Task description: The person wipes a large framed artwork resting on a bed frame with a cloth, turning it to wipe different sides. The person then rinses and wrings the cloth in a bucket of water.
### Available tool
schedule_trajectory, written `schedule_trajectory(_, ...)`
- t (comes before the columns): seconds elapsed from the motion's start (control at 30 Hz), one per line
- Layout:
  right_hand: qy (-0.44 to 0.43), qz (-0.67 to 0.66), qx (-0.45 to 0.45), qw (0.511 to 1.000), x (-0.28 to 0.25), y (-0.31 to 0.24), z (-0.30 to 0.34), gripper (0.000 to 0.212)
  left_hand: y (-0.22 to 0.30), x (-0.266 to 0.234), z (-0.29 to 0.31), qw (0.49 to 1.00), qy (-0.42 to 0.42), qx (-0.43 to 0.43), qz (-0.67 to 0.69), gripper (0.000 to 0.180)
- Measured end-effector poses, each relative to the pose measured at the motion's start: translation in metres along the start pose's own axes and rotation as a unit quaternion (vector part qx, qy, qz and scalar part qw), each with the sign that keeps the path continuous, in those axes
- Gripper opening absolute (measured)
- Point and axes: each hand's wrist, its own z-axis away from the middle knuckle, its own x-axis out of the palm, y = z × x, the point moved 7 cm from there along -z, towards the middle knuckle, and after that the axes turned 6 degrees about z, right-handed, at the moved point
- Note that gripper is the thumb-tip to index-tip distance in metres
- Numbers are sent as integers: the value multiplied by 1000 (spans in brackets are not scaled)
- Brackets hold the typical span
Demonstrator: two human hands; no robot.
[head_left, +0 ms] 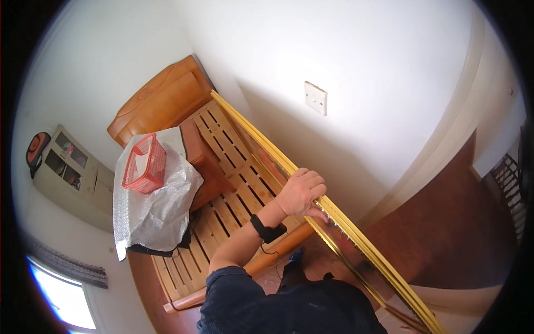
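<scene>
My left hand (305, 193) is closed over the top edge of a long gold-framed panel (361, 236), its fingers on the far side and its thumb on the near side. The panel stands on edge along the white wall, running from the bed's headboard down to the lower right. A glossy, reflective face shows below the gold rim; what is on that face cannot be made out. A black band with a thin cable circles my left wrist. My right hand is outside the picture.
A wooden slatted bed (245, 195) with a headboard (161, 100) lies left of the panel. On it are a reddish-brown box-like piece (203, 161), a silver sheet (161, 217) and a red plastic basket (146, 165). A cabinet (78, 172) stands far left; a wall switch plate (316, 98) and doorway are right.
</scene>
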Motion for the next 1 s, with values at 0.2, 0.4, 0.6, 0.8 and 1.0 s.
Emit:
schedule_trajectory(0.2,-53,-12,29,998,62,7,-7,64,16,-22,7,996,71,51,-6,61)
schedule_trajectory(0.4,-90,-18,55,994,116,9,-18,64,-3,1,26,999,16,43,-24,61)
schedule_trajectory(0.6,-99,-25,82,991,156,15,-4,64,-25,-7,28,992,78,86,-44,60)
schedule_trajectory(0.8,-105,-31,123,986,204,25,16,63,-91,-28,45,989,97,105,-41,61)
schedule_trajectory(1.0,-117,-32,160,980,266,33,32,63,-177,-53,65,992,69,98,-42,64)
